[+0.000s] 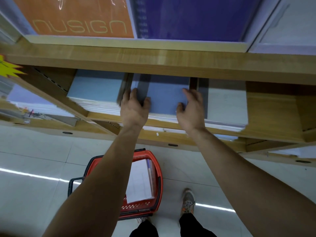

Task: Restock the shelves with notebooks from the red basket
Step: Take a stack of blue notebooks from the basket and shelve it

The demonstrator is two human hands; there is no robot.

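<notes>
A blue notebook (165, 96) with a dark spine strip lies on top of the middle stack on the wooden shelf (153, 64). My left hand (134, 108) grips its left edge, fingers curled over the dark strip. My right hand (191, 108) holds its right edge, thumb on the cover and fingers along the side. The red basket (153, 208) stands on the floor below between my forearms, with white-backed notebooks (139, 182) inside.
A light blue stack (97, 89) lies to the left and a pale grey stack (225, 103) to the right on the same shelf. Orange (77, 16) and purple (191, 17) notebooks sit on the shelf above. My shoe (188, 201) stands beside the basket on the tiled floor.
</notes>
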